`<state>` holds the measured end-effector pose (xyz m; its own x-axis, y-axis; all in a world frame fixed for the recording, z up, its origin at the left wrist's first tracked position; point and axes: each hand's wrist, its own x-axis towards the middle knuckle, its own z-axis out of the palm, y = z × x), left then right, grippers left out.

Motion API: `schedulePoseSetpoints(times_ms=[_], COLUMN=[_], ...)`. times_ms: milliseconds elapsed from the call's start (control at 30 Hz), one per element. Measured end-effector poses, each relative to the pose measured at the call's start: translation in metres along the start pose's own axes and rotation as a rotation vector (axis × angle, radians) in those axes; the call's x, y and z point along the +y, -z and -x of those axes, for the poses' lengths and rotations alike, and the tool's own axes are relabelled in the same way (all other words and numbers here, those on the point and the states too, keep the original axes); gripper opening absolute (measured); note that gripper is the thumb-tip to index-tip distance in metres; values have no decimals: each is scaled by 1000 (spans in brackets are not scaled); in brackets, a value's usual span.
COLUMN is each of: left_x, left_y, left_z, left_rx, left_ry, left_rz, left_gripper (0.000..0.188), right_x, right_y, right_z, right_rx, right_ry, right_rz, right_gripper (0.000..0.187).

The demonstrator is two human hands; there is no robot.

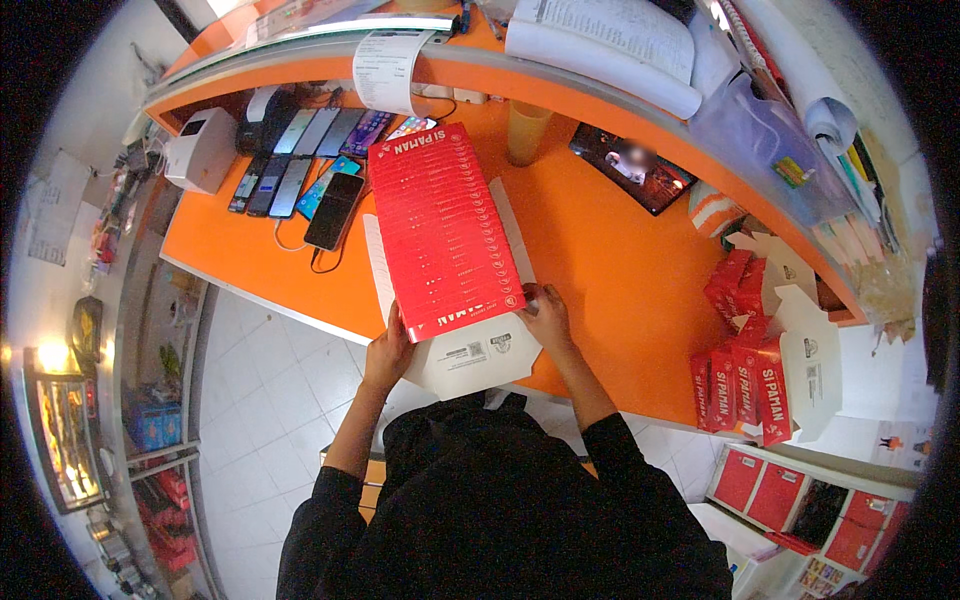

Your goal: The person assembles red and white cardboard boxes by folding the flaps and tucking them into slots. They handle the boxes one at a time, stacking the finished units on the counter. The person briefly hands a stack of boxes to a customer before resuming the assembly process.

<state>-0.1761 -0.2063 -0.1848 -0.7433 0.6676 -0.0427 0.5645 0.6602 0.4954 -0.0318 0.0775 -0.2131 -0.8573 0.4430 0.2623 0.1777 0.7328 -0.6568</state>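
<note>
A long, tight row of thin red boxes [445, 220] with white lettering lies across the orange desk, angled away from me. White carton flaps spread out around it, and the printed near flap [470, 352] reaches over the desk's front edge. My left hand [391, 352] is closed on the near left corner of the row, thumb along its side. At the near right corner my right hand [546, 318] has its fingers curled against the row's edge beside the white side flap. Its fingertips are partly hidden there.
Several phones [334, 211], some with cables, lie left of the row beside a white device [200, 150]. A tablet [632, 168] and a tan cup [527, 132] stand behind. On the right, another opened white carton [810, 365] holds red boxes. An orange shelf [560, 75] overhangs the back.
</note>
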Motion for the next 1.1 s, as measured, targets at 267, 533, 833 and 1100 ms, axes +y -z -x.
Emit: schedulePoseSetpoints(times_ms=[267,533,833,1100], left_x=[19,30,28,55], left_y=[34,68,65,62], left_z=[-1,-5,-7,-7], left_rx=[253,151,210,267], left_ry=[-237,-413,-436,-539], left_rz=[420,276,292,156], left_gripper=[101,69,62,59], right_x=[-29,-49,-49,-46], right_y=[31,74,70,64], right_z=[-10,-27,-28,-21], right_rx=[-122,-231,-199,26], right_ry=[-114,157,143,-107], right_rz=[-296,-266,-255,-387], right_gripper=[59,60,54,40])
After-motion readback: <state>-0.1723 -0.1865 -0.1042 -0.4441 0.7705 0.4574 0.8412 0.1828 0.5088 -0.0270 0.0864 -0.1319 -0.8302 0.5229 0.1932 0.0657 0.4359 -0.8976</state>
